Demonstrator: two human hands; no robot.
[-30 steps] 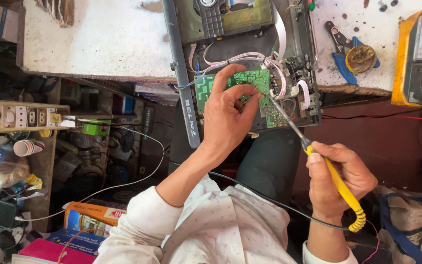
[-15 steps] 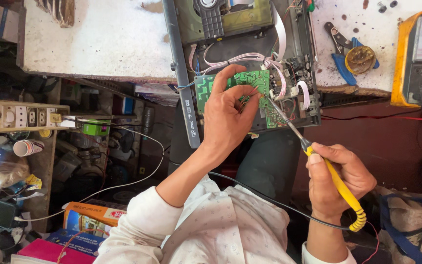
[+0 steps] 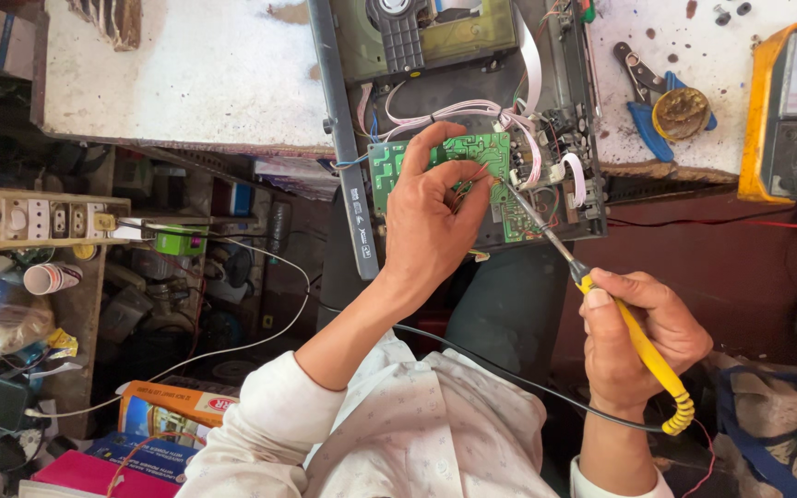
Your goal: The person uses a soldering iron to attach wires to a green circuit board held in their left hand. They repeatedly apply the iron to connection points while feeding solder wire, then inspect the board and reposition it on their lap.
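A green circuit board [image 3: 397, 164] is tilted up at the front of an opened disc player chassis [image 3: 509, 55] on the workbench. My left hand [image 3: 431, 221] rests on the board, thumb and fingers pinched over its middle, holding what looks like a thin wire. My right hand [image 3: 638, 337] grips a yellow-handled soldering iron [image 3: 643, 350]; its metal tip [image 3: 514, 195] touches the board just right of my left fingers. White ribbon cables [image 3: 532, 55] loop from the board into the chassis.
A yellow multimeter [image 3: 791, 111] sits at the right of the white bench [image 3: 186, 74], with blue-handled pliers [image 3: 643, 115] and a round tin [image 3: 682, 112] beside it. A socket strip [image 3: 43, 219], cups, cables and boxes clutter the shelves at left. The iron's black cord [image 3: 509, 373] crosses my lap.
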